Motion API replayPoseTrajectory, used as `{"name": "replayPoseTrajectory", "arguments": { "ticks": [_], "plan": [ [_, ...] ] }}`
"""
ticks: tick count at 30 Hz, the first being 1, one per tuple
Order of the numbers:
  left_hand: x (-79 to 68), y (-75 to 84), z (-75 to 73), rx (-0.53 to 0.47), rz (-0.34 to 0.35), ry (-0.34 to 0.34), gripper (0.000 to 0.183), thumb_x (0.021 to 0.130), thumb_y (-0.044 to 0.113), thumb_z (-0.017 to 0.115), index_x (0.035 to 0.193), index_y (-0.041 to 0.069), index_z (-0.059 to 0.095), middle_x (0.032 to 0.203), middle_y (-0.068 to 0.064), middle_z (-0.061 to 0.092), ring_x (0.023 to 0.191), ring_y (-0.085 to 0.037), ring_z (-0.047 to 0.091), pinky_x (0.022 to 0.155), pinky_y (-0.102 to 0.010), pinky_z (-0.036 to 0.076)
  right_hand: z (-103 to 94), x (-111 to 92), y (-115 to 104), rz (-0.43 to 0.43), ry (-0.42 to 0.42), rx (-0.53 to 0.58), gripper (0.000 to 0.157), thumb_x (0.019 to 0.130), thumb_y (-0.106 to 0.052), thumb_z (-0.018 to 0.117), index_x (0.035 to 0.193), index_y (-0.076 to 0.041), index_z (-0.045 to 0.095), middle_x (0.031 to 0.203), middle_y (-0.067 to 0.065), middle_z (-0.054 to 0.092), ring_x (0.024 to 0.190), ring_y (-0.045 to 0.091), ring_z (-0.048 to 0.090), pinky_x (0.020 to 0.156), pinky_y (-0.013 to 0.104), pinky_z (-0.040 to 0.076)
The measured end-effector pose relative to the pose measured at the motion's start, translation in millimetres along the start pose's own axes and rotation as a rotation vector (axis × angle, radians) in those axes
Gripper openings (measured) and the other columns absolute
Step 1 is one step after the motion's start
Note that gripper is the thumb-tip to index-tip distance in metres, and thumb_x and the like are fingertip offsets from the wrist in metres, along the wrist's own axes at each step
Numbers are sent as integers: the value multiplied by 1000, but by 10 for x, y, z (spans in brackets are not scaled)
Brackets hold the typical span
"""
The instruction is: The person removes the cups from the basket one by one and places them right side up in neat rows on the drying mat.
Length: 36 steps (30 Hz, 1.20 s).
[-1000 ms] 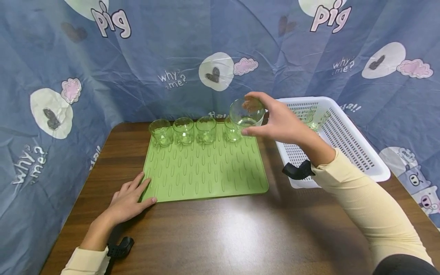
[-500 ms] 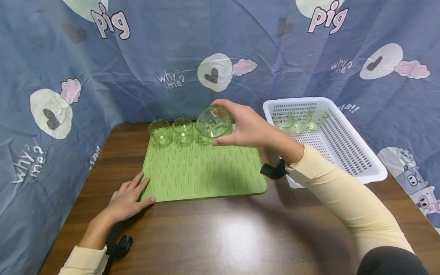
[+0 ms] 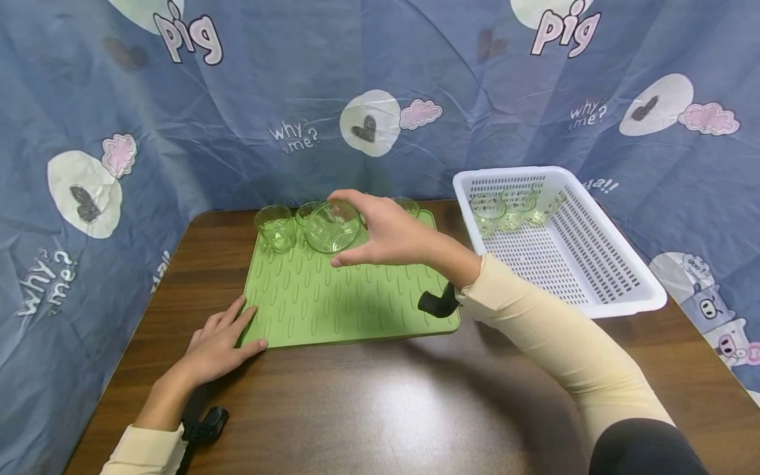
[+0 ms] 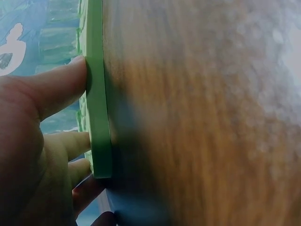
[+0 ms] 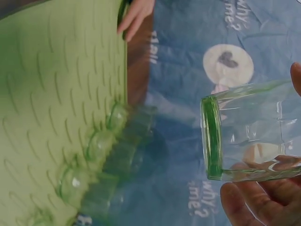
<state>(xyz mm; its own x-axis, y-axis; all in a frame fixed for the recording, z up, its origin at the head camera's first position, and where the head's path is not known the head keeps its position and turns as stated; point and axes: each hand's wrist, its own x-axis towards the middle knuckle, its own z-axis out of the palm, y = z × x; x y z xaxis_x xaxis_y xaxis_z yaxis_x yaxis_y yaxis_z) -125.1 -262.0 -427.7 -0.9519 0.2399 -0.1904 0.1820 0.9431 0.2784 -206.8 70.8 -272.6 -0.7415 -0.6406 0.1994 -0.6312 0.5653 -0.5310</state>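
Observation:
My right hand (image 3: 388, 231) holds a clear greenish drinking glass (image 3: 331, 227) between thumb and fingers, above the back row on a green ribbed mat (image 3: 350, 303). In the right wrist view, this glass (image 5: 256, 134) is well apart from the mat, its thick base turned toward the row. Along the mat's back edge stand several similar glasses (image 3: 277, 229), some partly hidden by my hand and the held glass. My left hand (image 3: 216, 346) rests at the mat's front left corner with fingers spread. Its thumb (image 4: 63, 84) touches the front edge in the left wrist view.
Right of the mat, a white perforated plastic basket (image 3: 650, 293) contains several more glasses (image 3: 488, 214) at its back left. The brown wooden table (image 3: 368, 402) extends in front of the mat. A blue printed cloth (image 3: 237, 99) hangs behind and at the sides.
My right hand has carried the glass leftward and lower along the row, from near the right end toward the left glasses. The left hand stays at the mat's corner.

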Motion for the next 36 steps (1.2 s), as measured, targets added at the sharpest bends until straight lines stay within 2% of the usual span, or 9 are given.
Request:
{"name": "replayPoseTrajectory", "arguments": {
  "ticks": [2,4,7,12,18,26,36],
  "plan": [
    [-2,-3,2,2,-1,3,82,86,61,46,146,9,25,154,-17,9,128,-45,23,85,-68,24,63,52,-14,12,-22,1,93,65,-52,76,140,-21,32,136,-4,48,101,10,56,96,30,41],
    [-2,-6,4,4,-1,7,82,86,61,46,145,9,25,154,-17,10,128,-45,23,85,-67,25,121,104,-20,27,-36,2,94,65,-53,76,141,-21,31,139,-4,45,118,11,49,102,30,38],
    [-5,-8,4,7,-2,12,82,86,61,46,145,9,26,154,-16,10,128,-45,23,85,-67,25,196,171,-10,50,-32,15,94,65,-54,76,141,-22,31,142,-4,43,127,13,44,105,31,36],
    [-6,-4,-8,4,0,18,81,86,60,47,145,9,27,154,-16,10,128,-44,24,85,-66,26,320,285,59,105,0,62,94,65,-54,75,141,-23,30,138,-3,46,124,15,47,102,34,38],
    [-9,-6,-9,-1,-1,22,81,86,60,47,145,9,27,154,-16,10,128,-44,24,85,-66,26,522,421,171,160,-3,100,93,66,-54,74,142,-24,29,138,-1,46,119,15,50,100,35,40],
    [-16,-4,-8,-1,-6,19,80,86,59,47,145,9,26,154,-16,10,128,-44,23,85,-66,25,744,515,295,200,7,175,89,67,-53,75,139,-22,33,121,-6,55,100,8,56,89,29,45],
    [8,-19,16,8,-4,7,82,86,62,45,146,10,24,154,-16,9,129,-44,23,85,-66,26,825,565,333,208,12,217,91,66,-51,76,139,-19,34,122,-4,54,106,10,53,93,31,44]
  ]
}}
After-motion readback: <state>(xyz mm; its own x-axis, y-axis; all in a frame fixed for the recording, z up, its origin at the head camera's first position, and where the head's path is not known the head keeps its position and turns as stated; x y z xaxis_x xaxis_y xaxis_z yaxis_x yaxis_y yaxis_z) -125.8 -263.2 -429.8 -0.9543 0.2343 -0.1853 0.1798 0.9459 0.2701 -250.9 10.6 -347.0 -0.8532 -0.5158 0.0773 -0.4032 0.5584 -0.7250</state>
